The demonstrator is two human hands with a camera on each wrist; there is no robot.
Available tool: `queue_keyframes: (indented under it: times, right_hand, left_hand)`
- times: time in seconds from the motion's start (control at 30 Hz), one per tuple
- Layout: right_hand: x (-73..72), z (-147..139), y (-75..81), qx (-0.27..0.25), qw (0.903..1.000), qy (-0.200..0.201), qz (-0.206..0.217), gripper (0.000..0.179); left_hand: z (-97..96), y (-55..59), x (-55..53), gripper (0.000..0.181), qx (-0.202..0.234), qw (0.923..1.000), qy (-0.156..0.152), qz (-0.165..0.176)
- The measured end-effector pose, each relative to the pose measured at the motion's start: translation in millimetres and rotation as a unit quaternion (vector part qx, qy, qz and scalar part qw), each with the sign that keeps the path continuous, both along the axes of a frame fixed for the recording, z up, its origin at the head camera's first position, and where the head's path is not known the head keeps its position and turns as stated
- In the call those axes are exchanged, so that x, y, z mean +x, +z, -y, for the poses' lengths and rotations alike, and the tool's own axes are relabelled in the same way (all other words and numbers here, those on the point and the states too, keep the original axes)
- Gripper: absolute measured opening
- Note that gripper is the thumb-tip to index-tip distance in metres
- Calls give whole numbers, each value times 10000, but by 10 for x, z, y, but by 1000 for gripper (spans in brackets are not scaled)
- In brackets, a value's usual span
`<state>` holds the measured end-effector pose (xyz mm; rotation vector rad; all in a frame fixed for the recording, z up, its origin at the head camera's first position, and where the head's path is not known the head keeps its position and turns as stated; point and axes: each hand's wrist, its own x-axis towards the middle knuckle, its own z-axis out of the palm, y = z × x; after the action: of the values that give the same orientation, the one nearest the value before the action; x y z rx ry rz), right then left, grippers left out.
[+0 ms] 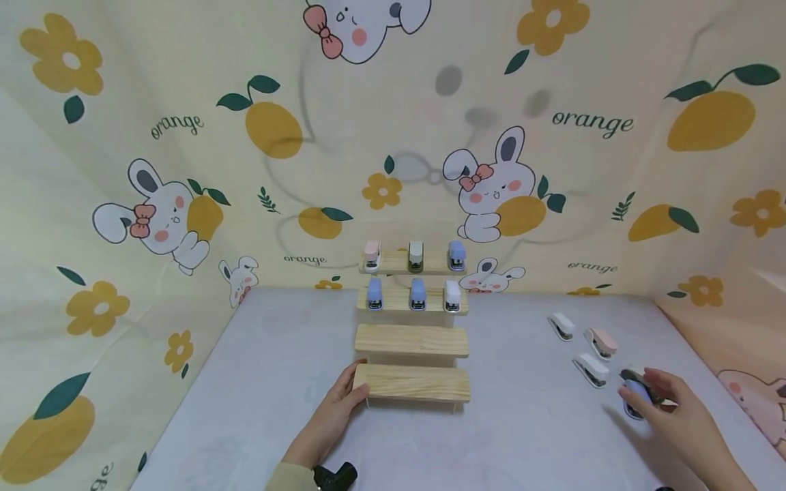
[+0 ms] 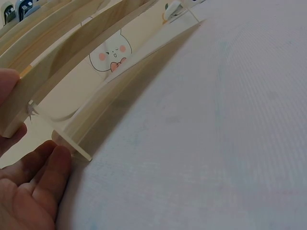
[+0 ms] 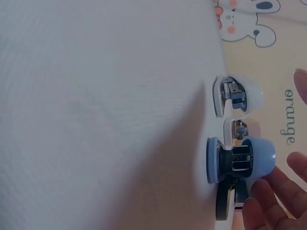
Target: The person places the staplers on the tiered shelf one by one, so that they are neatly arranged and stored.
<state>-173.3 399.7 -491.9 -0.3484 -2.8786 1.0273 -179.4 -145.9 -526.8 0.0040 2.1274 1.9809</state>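
Note:
My left hand (image 1: 334,416) holds the left end of the lowest step of a tiered wooden rack (image 1: 413,383), thumb on top and a finger underneath. In the left wrist view, other fingers (image 2: 55,175) lie beside the rack's thin clear support. My right hand (image 1: 688,412) is around a blue mini stapler (image 1: 636,397), fingertips close against it and thumb apart from it in the right wrist view. Right behind that stapler is a dark green one (image 3: 222,199), partly hidden. Beyond stand a white stapler (image 1: 592,370), a pink stapler (image 1: 602,343) and another white stapler (image 1: 561,326).
The rack's top step (image 1: 393,263) bears pink, green and blue staplers. Two blue staplers and a white stapler (image 1: 452,296) stand on the step below. The two lower steps are bare wood. A printed cloth (image 1: 381,102) hangs behind the white table (image 1: 264,368).

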Motion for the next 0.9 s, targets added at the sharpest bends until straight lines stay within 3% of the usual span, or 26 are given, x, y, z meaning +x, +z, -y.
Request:
queue_keyframes:
  times: [0.4, 0.63, 0.9]
  right_hand:
    - [-43, -22, -34, -101, 9965, 406, 720, 100]
    - [-98, -63, -49, -223, 9899, 870, 1099, 98]
    - [-84, -64, -85, -502, 9897, 626, 1188, 101]
  left_hand:
    - [-7, 3, -3, 70, 52, 10000, -10, 21]
    - [-9, 19, -3, 70, -6, 10000, -20, 24]
    - [1, 7, -2, 69, 20, 10000, -47, 13]
